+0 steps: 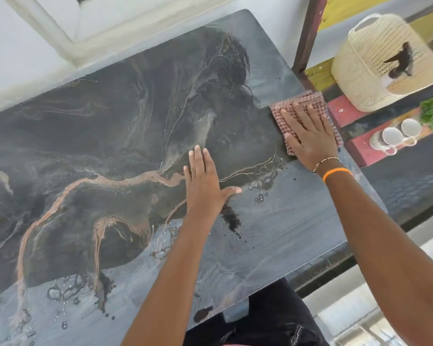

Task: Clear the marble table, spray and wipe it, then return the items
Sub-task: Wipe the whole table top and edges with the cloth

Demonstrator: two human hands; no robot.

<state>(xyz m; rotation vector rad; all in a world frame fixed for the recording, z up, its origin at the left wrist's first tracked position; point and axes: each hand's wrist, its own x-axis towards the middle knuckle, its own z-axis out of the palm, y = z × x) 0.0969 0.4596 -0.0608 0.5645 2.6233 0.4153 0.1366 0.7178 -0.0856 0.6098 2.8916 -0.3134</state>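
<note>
The marble surface (110, 146) is cleared and wet; wiping is underway. The right hand (310, 138) presses the cloth (308, 101) with fingers spread flat, and the left hand (205, 186) lies open, bracing. Returning the lantern (375, 63) and cups (395, 136) remains.

The single head-worn camera is looking steeply down from close above the dark veined marble table (135, 146), tilted, facing its far wall edge.

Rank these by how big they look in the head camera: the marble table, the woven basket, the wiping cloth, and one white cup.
1. marble table
2. woven basket
3. wiping cloth, partly hidden under the right hand
4. white cup
</note>
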